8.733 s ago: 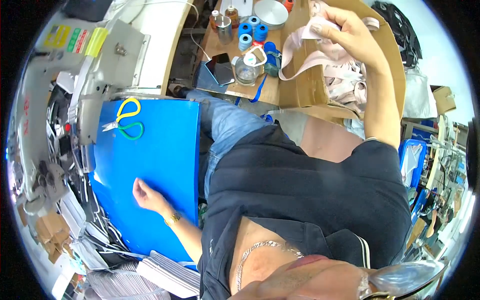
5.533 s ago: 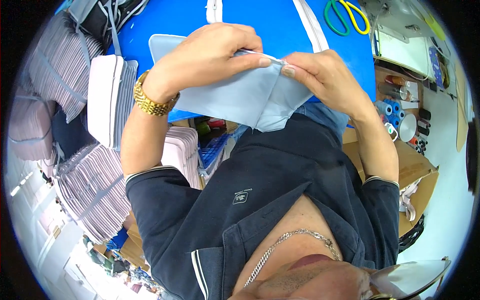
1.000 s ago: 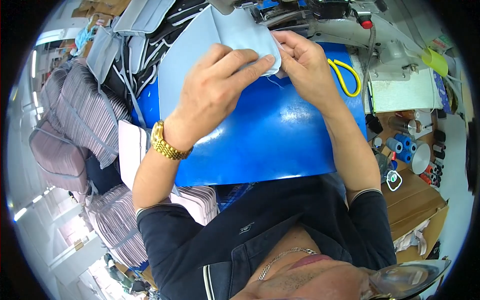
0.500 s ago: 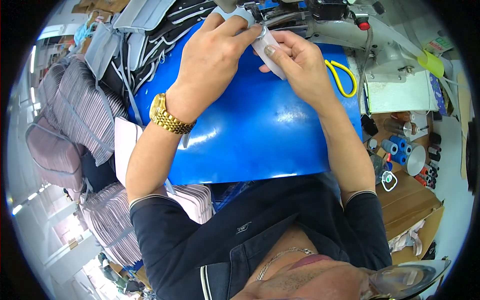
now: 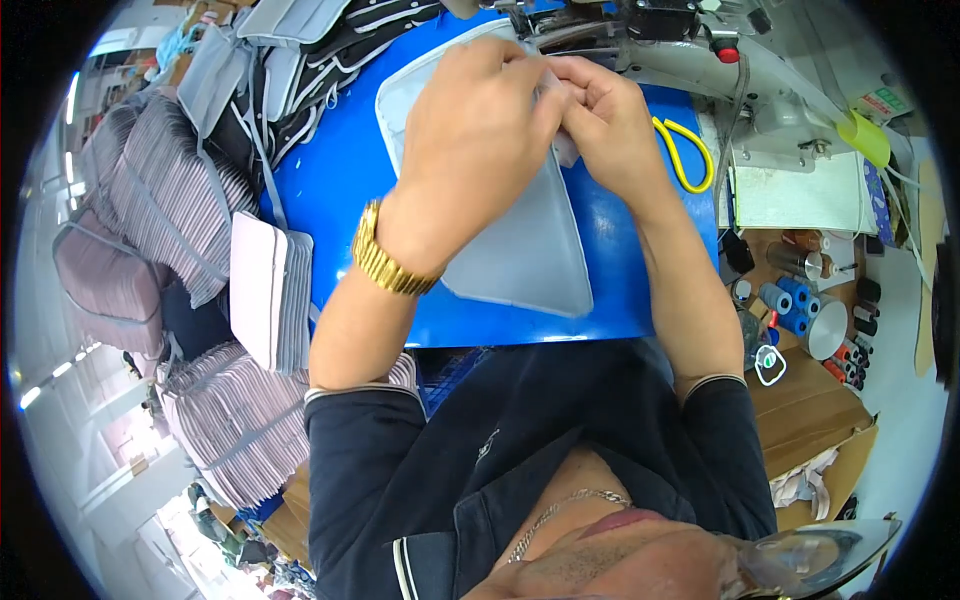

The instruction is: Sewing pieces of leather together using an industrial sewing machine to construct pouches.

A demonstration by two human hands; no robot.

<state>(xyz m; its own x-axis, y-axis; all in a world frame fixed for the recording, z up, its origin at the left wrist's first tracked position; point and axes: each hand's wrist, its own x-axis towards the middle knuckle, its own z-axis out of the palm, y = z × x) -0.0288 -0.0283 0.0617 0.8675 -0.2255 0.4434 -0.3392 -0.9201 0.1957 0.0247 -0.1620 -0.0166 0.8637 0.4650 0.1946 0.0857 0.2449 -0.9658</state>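
My left hand [image 5: 485,130], with a gold watch on its wrist, is closed, and its fingertips meet those of my right hand [image 5: 608,125]. Both pinch a small pale strip [image 5: 566,150], mostly covered by the fingers. Beneath the hands a flat grey fabric panel [image 5: 530,250] with rounded corners and a stitched edge lies on the blue work surface [image 5: 630,260]. My left hand and wrist cover much of this panel. Just beyond the fingers is the head of a sewing machine [image 5: 520,22], its needle area partly hidden.
Yellow-handled scissors [image 5: 690,155] lie right of my right hand. Bundled striped pieces [image 5: 170,190] and a stack of pale panels [image 5: 262,290] stand at left. Black pieces with white edging [image 5: 330,75] are piled at far left. Thread spools [image 5: 795,305] and a cardboard box [image 5: 810,410] are at right.
The grey panel has come toward me and now spreads under my hands. My left hand has shifted right and nearer; the pale strip is now mostly hidden between the fingers.
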